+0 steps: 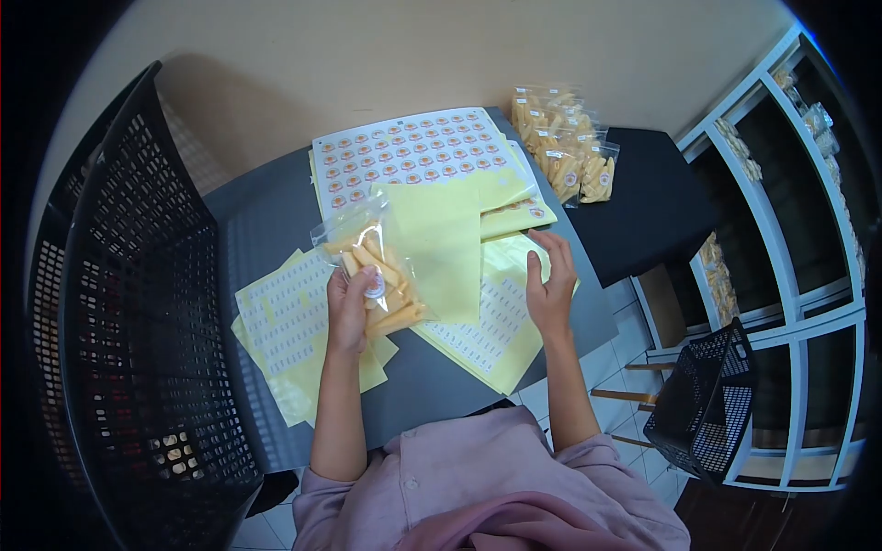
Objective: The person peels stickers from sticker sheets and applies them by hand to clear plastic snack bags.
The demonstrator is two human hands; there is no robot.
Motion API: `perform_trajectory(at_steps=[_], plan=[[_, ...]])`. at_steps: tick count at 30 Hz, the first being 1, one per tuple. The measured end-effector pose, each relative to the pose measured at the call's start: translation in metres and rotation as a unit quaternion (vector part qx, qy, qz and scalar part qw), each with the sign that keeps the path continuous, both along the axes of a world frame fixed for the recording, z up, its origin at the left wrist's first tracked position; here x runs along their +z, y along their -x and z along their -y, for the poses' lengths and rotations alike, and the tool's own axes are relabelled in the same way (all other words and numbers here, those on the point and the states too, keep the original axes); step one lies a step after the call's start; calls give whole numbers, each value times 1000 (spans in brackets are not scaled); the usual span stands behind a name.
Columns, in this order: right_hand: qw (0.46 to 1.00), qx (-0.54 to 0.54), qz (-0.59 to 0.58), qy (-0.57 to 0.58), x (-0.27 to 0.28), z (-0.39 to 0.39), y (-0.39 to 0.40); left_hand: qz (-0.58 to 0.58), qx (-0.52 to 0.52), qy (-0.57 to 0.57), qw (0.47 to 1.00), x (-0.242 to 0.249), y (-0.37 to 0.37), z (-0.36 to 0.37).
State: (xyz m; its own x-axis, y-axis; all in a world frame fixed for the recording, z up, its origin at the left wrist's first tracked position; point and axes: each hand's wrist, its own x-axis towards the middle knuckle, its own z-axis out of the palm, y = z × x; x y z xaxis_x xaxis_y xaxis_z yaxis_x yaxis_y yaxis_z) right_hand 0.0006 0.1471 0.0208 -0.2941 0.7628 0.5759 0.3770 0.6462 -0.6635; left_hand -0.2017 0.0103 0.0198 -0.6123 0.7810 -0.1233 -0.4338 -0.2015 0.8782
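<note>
My left hand (pixel 350 308) is closed on a clear bag of pale yellow sticks (pixel 390 289), its thumb beside a round label on the bag. My right hand (pixel 551 283) is open, fingers curved apart, over the right sheet of small labels (pixel 478 321). Between my hands lies a blank yellow backing sheet (pixel 441 243). Behind it is a white sheet of round stickers (pixel 404 151). Another sheet of small labels (pixel 289 308) lies left of my left hand.
A tall black crate (pixel 156 331) stands at the left of the grey table (pixel 266 197). Several filled bags (pixel 560 147) are at the back right, by a black surface (pixel 643 202). Right of the table are a black basket (pixel 703 399) and white-framed shelves (pixel 781 321).
</note>
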Motion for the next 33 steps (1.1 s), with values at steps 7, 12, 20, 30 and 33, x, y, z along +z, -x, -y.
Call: perform_trajectory(at_steps=[7,12,20,30,33], plan=[[997,9,43,68,-6,1,-28,144,-31,-44,988,0,-2,1],[987,46,121,92,-8,14,-24,64,-43,-42,996,-3,-4,-3],[983,29,171,61,-28,17,-17,89,-61,-30,994,-6,-11,-4],[990,15,125,57,-30,18,-14,72,-72,19,995,-13,-18,-10],[990,10,129,58,-30,17,-14,36,-70,40,996,-13,-21,-11]])
